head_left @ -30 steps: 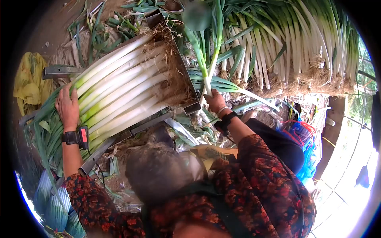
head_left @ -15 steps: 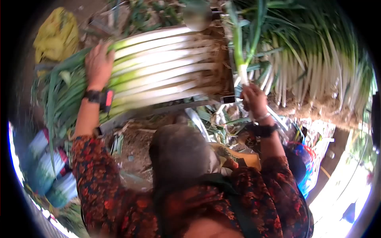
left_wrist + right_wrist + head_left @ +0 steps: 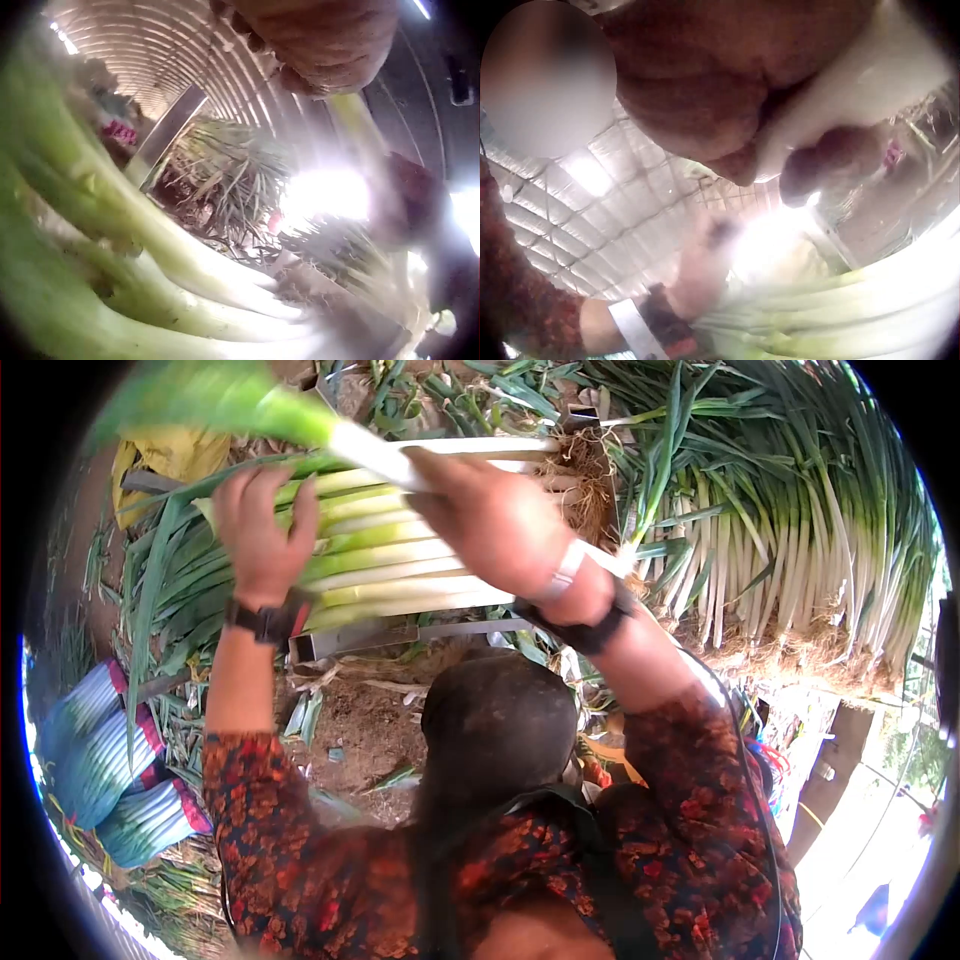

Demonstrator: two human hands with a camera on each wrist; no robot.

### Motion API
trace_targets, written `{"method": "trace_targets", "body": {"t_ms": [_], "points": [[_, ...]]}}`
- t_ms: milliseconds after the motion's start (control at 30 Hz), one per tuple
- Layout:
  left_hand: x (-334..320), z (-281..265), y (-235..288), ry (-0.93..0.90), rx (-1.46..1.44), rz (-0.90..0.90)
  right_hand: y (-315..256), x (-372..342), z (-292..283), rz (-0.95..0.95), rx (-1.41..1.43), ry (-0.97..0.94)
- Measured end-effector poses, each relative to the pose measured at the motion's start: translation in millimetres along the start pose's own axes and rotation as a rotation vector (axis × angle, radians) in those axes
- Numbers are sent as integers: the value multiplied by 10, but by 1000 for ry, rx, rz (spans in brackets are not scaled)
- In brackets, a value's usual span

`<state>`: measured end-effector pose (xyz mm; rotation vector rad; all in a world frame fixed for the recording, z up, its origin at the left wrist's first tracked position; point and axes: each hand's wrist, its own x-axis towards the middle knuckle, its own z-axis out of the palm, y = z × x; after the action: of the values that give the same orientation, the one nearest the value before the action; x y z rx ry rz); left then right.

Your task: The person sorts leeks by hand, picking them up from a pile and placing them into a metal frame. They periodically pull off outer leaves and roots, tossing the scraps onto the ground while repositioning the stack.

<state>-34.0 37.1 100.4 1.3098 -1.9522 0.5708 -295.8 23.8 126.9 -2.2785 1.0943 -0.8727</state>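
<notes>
A row of leeks [image 3: 400, 575] lies side by side in a metal frame [image 3: 345, 640], green leaves to the left and roots at the right end. Over the green part of this row is my left hand [image 3: 262, 525], its fingers apart; in the left wrist view the hand [image 3: 319, 41] shows above the stalks. My right hand [image 3: 505, 525] grips one leek [image 3: 365, 452] by its white shaft, held above the row with blurred leaves pointing to the upper left. In the right wrist view the fingers [image 3: 697, 97] curl round that pale shaft [image 3: 855, 75].
A big pile of leeks [image 3: 720, 575] with roots toward me lies at the right. Blue-wrapped bundles [image 3: 90, 745] lie at the lower left, a yellow bag [image 3: 190, 452] at the upper left. Loose leaves litter the ground [image 3: 370, 735] near the frame.
My right hand has carried its leek from beside the pile leftward over the row. My left hand stays at the green end, now with its fingers more spread. The head view has shifted.
</notes>
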Motion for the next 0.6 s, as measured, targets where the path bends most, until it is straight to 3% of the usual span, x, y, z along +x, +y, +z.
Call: {"method": "trace_targets", "body": {"t_ms": [100, 200, 333, 433, 533, 600], "points": [[-24, -303, 48, 7, 126, 97, 126, 271, 563, -117, -153, -19], [-51, -310, 42, -121, 221, 62, 209, 418, 870, -51, -344, -228], [-71, 83, -105, -329, 229, -8, 548, 377, 1003, 86, -323, -235], [-144, 591, -280, -407, 190, -109, 781, 325, 772, 186, -399, -173], [-97, 865, -148, -561, 336, -154, 1009, 113, 225, 177, 119, -41], [-114, 911, -186, -660, 357, -176, 1114, -140, -371, 249, 139, 151]]}}
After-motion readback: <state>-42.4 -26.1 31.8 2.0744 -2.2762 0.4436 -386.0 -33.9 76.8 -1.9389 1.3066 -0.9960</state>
